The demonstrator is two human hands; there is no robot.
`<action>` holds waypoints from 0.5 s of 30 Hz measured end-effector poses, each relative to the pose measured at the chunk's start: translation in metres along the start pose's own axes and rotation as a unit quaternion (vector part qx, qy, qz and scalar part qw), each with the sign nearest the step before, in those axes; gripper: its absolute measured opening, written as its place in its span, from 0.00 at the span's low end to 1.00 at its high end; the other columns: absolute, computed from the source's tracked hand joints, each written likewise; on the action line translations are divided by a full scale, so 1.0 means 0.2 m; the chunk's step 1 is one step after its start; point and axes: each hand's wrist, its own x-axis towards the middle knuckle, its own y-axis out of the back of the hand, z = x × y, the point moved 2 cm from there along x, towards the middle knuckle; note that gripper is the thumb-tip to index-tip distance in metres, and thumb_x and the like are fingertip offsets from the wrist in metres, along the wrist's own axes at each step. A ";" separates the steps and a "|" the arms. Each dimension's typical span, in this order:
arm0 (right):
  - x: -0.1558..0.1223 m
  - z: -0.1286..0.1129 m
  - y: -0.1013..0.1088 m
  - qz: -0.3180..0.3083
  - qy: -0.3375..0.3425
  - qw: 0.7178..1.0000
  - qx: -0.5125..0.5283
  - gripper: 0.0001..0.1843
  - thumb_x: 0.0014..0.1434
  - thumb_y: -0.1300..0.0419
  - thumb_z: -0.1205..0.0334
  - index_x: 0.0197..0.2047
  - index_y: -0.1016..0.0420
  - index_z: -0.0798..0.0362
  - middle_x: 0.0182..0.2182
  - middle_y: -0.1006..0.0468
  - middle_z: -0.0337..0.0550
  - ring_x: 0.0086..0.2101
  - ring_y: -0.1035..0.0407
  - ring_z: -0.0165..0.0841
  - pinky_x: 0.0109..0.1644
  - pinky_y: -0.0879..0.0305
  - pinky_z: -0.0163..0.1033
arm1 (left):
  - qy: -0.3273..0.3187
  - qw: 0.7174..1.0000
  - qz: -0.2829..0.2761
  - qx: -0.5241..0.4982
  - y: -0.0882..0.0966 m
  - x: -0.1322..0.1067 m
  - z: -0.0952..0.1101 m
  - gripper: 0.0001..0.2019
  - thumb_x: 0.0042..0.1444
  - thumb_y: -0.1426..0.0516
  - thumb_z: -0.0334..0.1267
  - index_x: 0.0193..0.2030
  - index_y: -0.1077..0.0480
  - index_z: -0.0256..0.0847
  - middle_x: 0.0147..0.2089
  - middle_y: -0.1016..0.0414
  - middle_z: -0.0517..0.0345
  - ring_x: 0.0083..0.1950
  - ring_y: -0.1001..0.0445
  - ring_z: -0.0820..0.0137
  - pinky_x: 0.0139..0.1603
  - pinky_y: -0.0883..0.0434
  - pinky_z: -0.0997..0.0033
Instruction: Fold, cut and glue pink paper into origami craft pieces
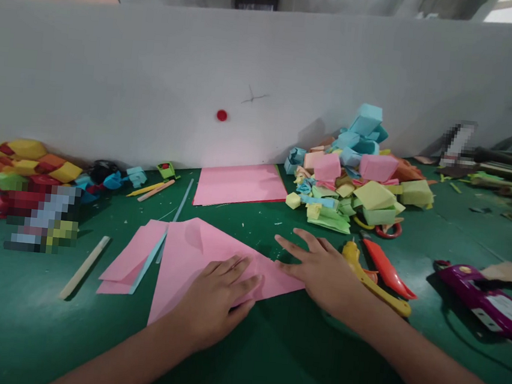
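A large sheet of pink paper (pixel 180 269), partly folded over at its right side, lies in front of me on the green table. My left hand (pixel 221 297) rests flat on the paper with its fingers extended. At the paper's right point, my right hand (pixel 314 270) has its fingers spread and its thumb side partly hidden; the fingertips are at the folded edge. Left of the sheet are smaller pink paper pieces (pixel 135 250) with a light blue strip (pixel 150 260) along them.
A stack of pink paper (pixel 241 184) lies by the white partition (pixel 157 86). Folded paper boxes (pixel 373 197) are heaped to its right. A yellow-handled tool (pixel 374 282), a red-orange cutter (pixel 388 268) and a purple device (pixel 485 298) lie at right. A wooden stick (pixel 84 267) lies at left.
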 end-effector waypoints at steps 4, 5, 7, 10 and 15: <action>-0.07 0.04 0.02 -0.056 -0.008 0.997 0.052 0.38 0.51 0.45 0.81 0.59 0.22 0.39 0.71 0.42 0.38 0.69 0.53 0.60 0.61 0.39 0.67 | 0.009 1.000 -0.010 -0.005 0.00 0.00 0.00 0.22 0.70 0.49 0.47 0.68 0.34 0.54 0.75 0.43 0.55 0.74 0.42 0.52 0.68 0.37 0.47; -0.09 0.06 0.02 -0.070 -0.009 0.995 0.072 0.39 0.49 0.45 0.81 0.59 0.22 0.39 0.71 0.42 0.38 0.69 0.53 0.60 0.61 0.38 0.66 | 0.011 1.000 -0.016 -0.005 0.01 0.00 0.00 0.22 0.70 0.49 0.48 0.68 0.34 0.54 0.75 0.44 0.55 0.74 0.42 0.53 0.68 0.37 0.47; -0.14 0.10 0.01 -0.089 -0.022 0.991 0.096 0.40 0.47 0.46 0.81 0.58 0.21 0.36 0.72 0.44 0.35 0.70 0.56 0.59 0.62 0.39 0.67 | 0.018 0.999 -0.030 -0.004 0.01 0.00 0.01 0.22 0.69 0.49 0.48 0.69 0.35 0.54 0.76 0.46 0.55 0.75 0.44 0.53 0.69 0.38 0.46; -0.20 0.18 -0.04 -0.098 -0.031 0.988 0.116 0.42 0.47 0.47 0.81 0.56 0.21 0.30 0.72 0.45 0.31 0.71 0.57 0.58 0.64 0.45 0.72 | 0.029 0.999 -0.041 -0.005 0.01 0.00 0.01 0.23 0.70 0.50 0.48 0.70 0.36 0.54 0.76 0.47 0.55 0.75 0.46 0.53 0.70 0.39 0.45; -0.27 0.28 -0.11 -0.055 -0.018 0.981 0.183 0.32 0.52 0.47 0.77 0.46 0.16 0.31 0.71 0.42 0.25 0.70 0.54 0.54 0.65 0.46 0.70 | 0.030 0.999 -0.035 -0.007 0.00 0.00 0.01 0.23 0.69 0.49 0.48 0.69 0.35 0.53 0.76 0.46 0.54 0.75 0.45 0.53 0.70 0.39 0.46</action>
